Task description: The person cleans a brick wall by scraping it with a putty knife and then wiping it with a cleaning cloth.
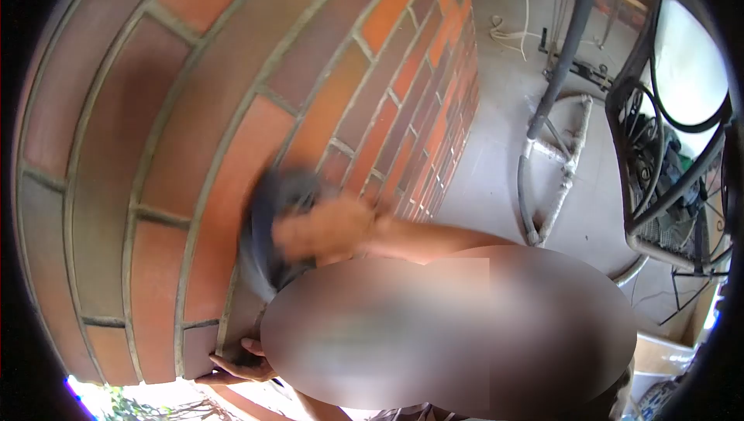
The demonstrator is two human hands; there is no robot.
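Right hand (325, 227), motion-blurred, seems closed around dark object (263, 223) at brick wall (186, 111) on left, probably for pressing on bricks. Left hand (246, 367) at wall's near edge, perhaps bracing; partly hidden, cannot tell whether gripping.

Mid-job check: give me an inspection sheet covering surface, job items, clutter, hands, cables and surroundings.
Surface: brick surface of orange, brown and grey bricks with pale joints.
Job items: dark item at the bricks; blurred, so its kind and contact are unclear.
Clutter: tubular frame standing on the grey floor; dark metal frame with dark fabric at the far right.
Hands: right hand holds the dark item; left hand is by the lower brick edge, its grip unclear.
Cables: white cord hanging, with loose loops on the floor.
Surroundings: greenery at lower left; a blurred patch hides the lower middle.
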